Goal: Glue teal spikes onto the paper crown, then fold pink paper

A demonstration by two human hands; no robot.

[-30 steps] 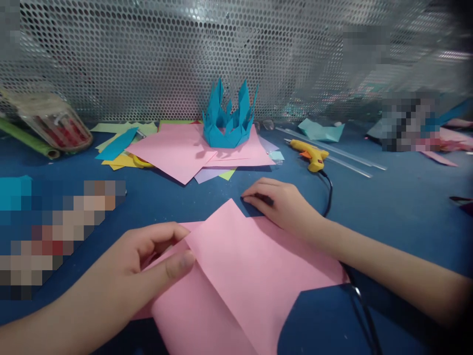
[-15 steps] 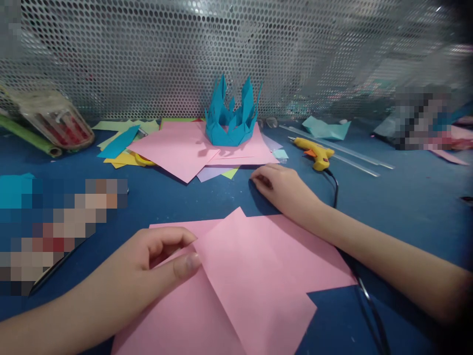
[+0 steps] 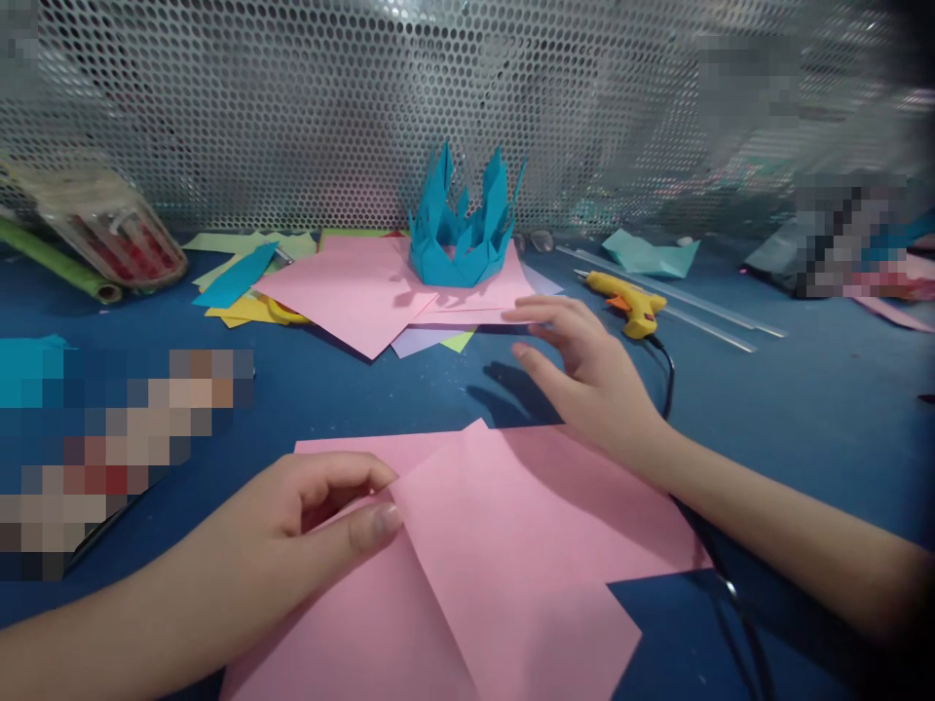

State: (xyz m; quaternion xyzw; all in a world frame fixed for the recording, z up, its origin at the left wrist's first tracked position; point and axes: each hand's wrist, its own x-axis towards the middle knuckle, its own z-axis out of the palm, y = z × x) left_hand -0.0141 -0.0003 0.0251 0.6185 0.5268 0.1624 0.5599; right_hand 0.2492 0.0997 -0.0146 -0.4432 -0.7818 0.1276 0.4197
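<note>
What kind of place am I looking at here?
Probably a papercraft worktable: a yellow glue gun, a folded blue paper crown and loose pink sheets lie before a perforated metal panel.

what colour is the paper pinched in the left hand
Pink paper, clearest in the head view.

From where I stood, the blue surface was kinda cluttered: pink paper lay up front, a yellow glue gun and clear sticks sat right, a coloured paper pile further back, and a jar beside a green roll left.
</note>
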